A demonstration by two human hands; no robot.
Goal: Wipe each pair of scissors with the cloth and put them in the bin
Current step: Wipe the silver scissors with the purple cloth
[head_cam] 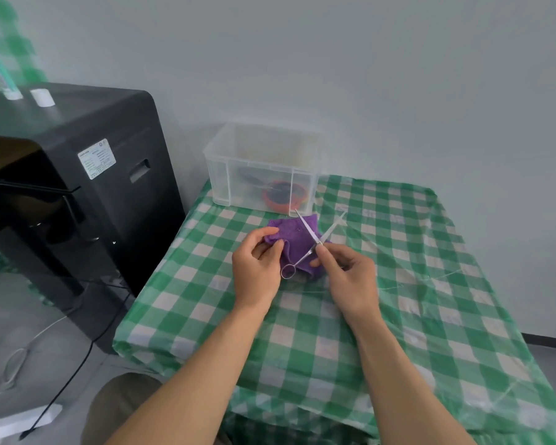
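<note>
Mid-wipe, the left grip (257, 271) pinches the crumpled purple cloth (286, 234) while the right grip (350, 277) holds the slim steel scissors (312, 244), blades apart, over it above the green-checked bench (398, 284), so the blades probably need drawing through the cloth before they go into the clear plastic bin (238, 175).

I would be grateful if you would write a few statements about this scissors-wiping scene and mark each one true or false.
1. The left hand holds the purple cloth. True.
2. The silver scissors are closed. False: their blades are spread apart.
3. The clear bin is empty. False: things already lie in it, one of them orange.
4. The right hand pinches the scissors with its fingers. True.
5. The bin stands on the black machine. False: it stands at the far end of the checked table.
</note>
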